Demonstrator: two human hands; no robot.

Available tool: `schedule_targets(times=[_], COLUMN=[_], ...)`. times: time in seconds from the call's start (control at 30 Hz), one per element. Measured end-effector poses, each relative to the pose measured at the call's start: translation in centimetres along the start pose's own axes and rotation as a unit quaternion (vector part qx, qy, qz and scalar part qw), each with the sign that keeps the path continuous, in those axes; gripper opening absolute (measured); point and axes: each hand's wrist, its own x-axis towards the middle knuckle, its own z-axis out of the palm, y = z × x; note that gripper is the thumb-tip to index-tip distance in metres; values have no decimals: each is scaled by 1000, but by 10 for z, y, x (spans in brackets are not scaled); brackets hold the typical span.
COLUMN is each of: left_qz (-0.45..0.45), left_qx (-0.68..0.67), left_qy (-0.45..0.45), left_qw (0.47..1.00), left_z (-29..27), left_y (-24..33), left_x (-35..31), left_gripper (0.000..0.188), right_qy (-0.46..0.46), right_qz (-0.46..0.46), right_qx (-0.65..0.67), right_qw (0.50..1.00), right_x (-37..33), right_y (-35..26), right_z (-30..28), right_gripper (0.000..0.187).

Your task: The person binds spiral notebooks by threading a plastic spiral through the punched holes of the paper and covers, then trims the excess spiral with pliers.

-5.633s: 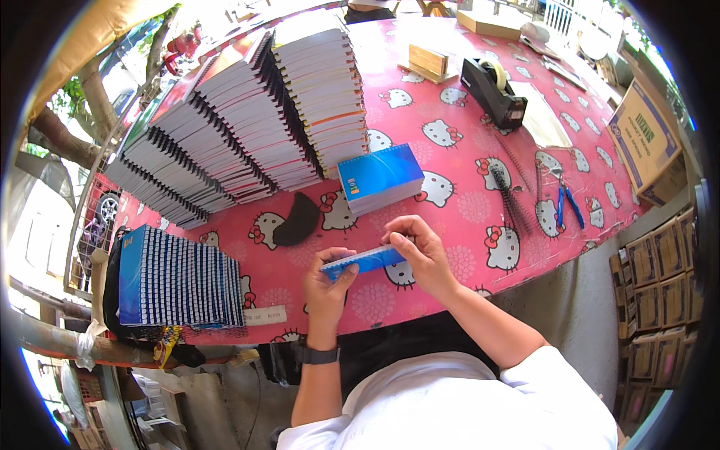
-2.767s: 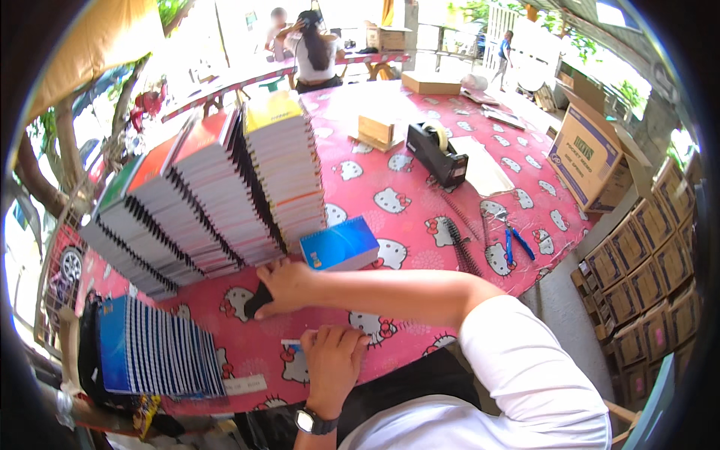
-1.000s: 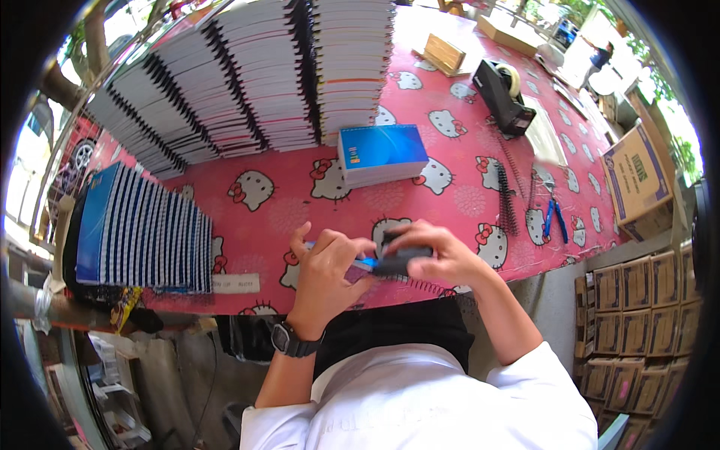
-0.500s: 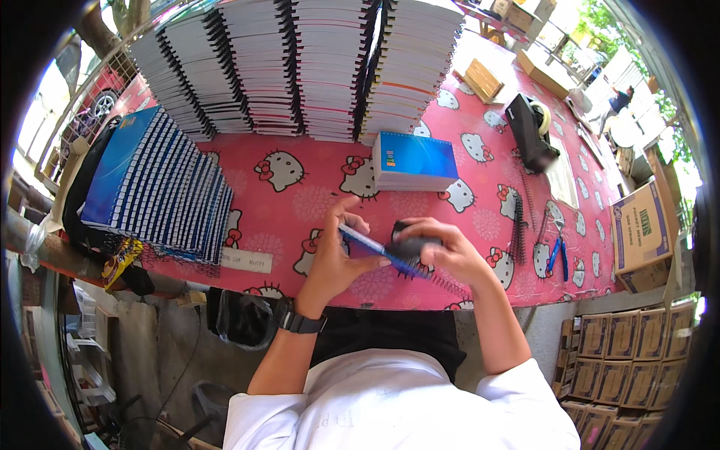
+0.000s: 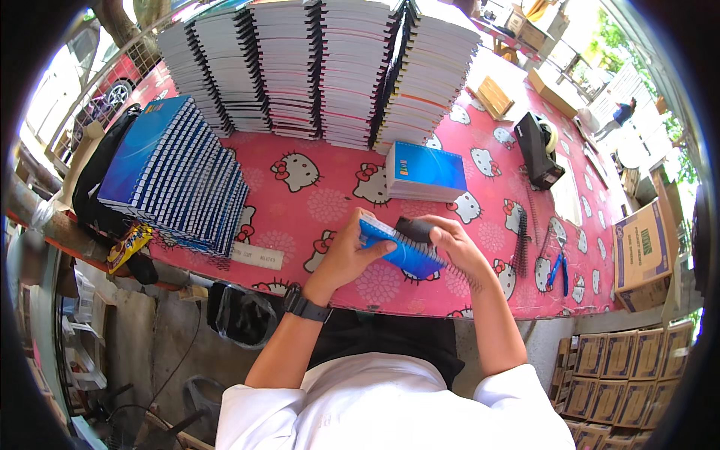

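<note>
A small blue notepad is pinched in my left hand, its thumb lying on the cover. Along the notepad's edge runs a thin spiral wire coil, with a loose length trailing past the right end toward my right wrist. My right hand is closed on a dark, rounded block, which sits against the coil edge. What the block is I cannot make out. Beyond my hands lies a short stack of blue-covered pads on the pink patterned tabletop.
Spiral-bound blue notepads stand stacked at the left. Tall piles of bound books line the back. At the right are loose black coils, blue-handled pliers, a black tape dispenser and a cardboard box.
The notepad has tilted so its blue cover shows more. My right hand and the dark block have shifted up and right along the coil. The whole view has moved slightly.
</note>
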Motion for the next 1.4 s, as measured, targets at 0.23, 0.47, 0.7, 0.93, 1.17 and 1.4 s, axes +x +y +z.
schedule_targets(times=[0.23,0.47,0.7,0.93,1.17,1.4], left_qz=[2,1,-6,6,-6,45], left_qx=[10,-69,-114,-110,-75,-53], left_qy=[-9,-9,-1,-27,-22,-21], left_qw=[1000,998,993,994,997,997], left_z=[-1,1,6,-1,-9,-7], left_y=[-2,8,2,6,-2,-5], left_x=[-2,0,1,-7,-33,-26], left_gripper=[45,29,27,26,30,30], right_qy=[6,133,21,-13,-6,26], right_qz=[24,-217,-222,-213,-31,73], right_qx=[40,-329,-543,-555,-85,-90], right_qw=[999,910,809,804,996,993], right_x=[3,-9,-39,-43,-37,-12], right_y=[4,-40,-34,-48,-56,-16], right_z=[6,-7,33,33,-8,6], right_gripper=[63,59,57,60,61,55])
